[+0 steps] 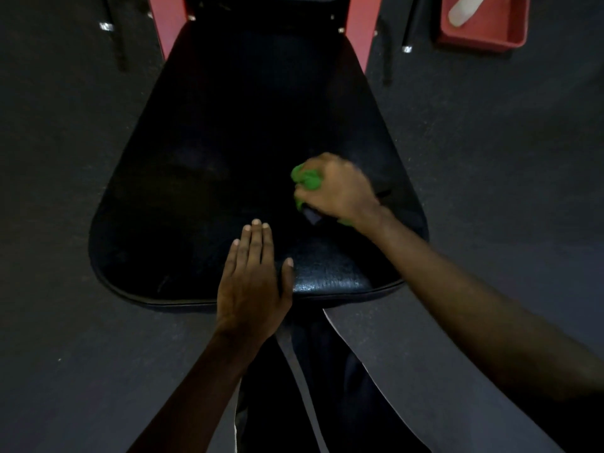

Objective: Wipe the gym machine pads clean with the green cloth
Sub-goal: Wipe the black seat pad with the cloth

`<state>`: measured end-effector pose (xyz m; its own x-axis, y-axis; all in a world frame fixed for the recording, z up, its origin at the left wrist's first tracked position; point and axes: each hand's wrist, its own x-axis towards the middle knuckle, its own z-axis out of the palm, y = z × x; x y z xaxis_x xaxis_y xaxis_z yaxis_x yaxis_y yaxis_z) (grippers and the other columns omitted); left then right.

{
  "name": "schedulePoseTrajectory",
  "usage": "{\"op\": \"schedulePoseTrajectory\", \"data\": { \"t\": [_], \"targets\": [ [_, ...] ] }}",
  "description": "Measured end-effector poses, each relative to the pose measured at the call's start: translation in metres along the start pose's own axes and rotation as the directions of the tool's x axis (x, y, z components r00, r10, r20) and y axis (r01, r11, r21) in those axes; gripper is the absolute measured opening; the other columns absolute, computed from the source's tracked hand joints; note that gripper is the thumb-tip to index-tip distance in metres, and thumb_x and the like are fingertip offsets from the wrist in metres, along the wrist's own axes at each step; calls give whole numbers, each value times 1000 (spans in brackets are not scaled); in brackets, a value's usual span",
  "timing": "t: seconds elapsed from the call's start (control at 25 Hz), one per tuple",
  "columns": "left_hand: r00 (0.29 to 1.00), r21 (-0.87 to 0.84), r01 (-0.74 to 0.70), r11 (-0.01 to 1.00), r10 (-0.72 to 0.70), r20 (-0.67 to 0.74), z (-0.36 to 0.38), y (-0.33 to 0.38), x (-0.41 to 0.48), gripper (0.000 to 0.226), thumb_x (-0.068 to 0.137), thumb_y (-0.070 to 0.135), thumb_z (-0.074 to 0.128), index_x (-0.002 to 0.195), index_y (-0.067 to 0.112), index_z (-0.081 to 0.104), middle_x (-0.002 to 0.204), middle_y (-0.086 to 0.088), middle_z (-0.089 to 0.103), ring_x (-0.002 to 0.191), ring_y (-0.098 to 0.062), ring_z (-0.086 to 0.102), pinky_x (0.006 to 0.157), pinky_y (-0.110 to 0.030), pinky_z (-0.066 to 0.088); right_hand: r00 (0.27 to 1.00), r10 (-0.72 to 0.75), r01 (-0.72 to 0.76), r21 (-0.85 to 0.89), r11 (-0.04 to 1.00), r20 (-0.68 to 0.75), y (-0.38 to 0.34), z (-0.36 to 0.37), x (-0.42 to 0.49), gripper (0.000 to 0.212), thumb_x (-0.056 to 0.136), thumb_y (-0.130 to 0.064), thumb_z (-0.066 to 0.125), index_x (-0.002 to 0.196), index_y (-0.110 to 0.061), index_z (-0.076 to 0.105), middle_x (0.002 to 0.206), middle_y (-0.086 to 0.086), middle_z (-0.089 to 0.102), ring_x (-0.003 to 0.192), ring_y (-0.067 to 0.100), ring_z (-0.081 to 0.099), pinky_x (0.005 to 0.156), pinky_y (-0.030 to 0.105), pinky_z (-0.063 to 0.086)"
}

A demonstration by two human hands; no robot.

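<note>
Dark gym floor around a black vinyl seat pad [228,152]: right hand [340,189] fisted tight around the bunched green cloth [307,181], pressing it on the pad's near-right area, left hand [255,282] flat, fingers together, apparently bracing at the front edge.

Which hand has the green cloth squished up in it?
The right hand: it is closed around the bunched green cloth on the black pad. The left hand lies flat and open, holding nothing.
</note>
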<state>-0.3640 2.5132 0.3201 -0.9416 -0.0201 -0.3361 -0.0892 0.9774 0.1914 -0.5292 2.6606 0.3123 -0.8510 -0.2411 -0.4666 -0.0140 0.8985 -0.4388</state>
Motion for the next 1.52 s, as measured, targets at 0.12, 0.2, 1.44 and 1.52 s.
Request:
{"op": "schedulePoseTrajectory", "data": {
  "t": [0.12, 0.2, 1.44, 1.52],
  "targets": [
    [999, 2, -36, 999, 36, 12, -1, -4, -1, 71, 100, 47, 25, 151, -2, 34, 157, -20, 34, 148, -29, 31, 121, -39, 19, 917, 355, -362, -5, 932, -184, 63, -40, 15, 38, 81, -45, 69, 113, -27, 70, 119, 6, 68, 111, 32, 64, 88, 36, 51],
    [997, 18, -72, 997, 72, -5, -1, -12, -1, 71, 101, 49, 25, 151, -1, 35, 157, -19, 35, 148, -29, 31, 121, -40, 20, 903, 382, -393, -17, 920, -197, 71, -37, 11, 39, 81, -46, 68, 113, -23, 69, 118, 9, 69, 111, 35, 64, 89, 36, 50],
    [976, 9, -214, 977, 214, -27, -8, -72, -26, 56, 106, 31, 22, 154, 0, 24, 162, -18, 23, 151, -26, 21, 124, -41, 18, 721, 398, -303, 259, 917, -567, 8, 42, -184, 41, 86, -39, 68, 122, -18, 67, 126, 2, 61, 103, 12, 58, 85, 25, 46],
    [976, 13, -214, 977, 215, -44, -7, -73, -26, 56, 107, 30, 24, 154, -1, 26, 161, -18, 25, 151, -27, 22, 124, -41, 19, 793, 213, -134, 178, 975, -571, -30, 70, -185, 40, 87, -38, 68, 122, -18, 67, 129, 4, 61, 110, 16, 57, 93, 31, 49]
  ]
}}
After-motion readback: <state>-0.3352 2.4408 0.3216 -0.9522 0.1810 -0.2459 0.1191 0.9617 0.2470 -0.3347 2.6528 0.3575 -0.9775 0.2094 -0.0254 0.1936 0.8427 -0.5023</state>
